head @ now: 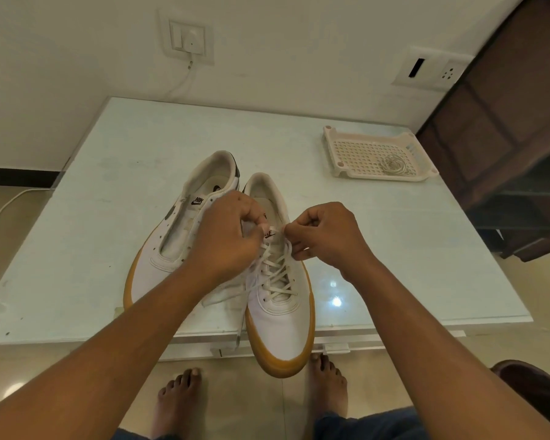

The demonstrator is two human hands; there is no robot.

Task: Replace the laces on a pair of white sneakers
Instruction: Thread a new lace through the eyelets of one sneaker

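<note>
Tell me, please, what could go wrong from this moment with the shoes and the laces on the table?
1. The laced sneaker has its toe past the near edge of the table. The left hand and the right hand both pinch the threaded lace near the top eyelets, so a strong pull could tip the shoe to the floor.
2. The loose lace already hangs over that edge and may slide off.

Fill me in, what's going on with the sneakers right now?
A person's left hand and right hand each pinch the white lace at the top of the laced sneaker, whose toe overhangs the table edge. The other sneaker beside it has empty eyelets. A coiled lace lies in the tray.
</note>
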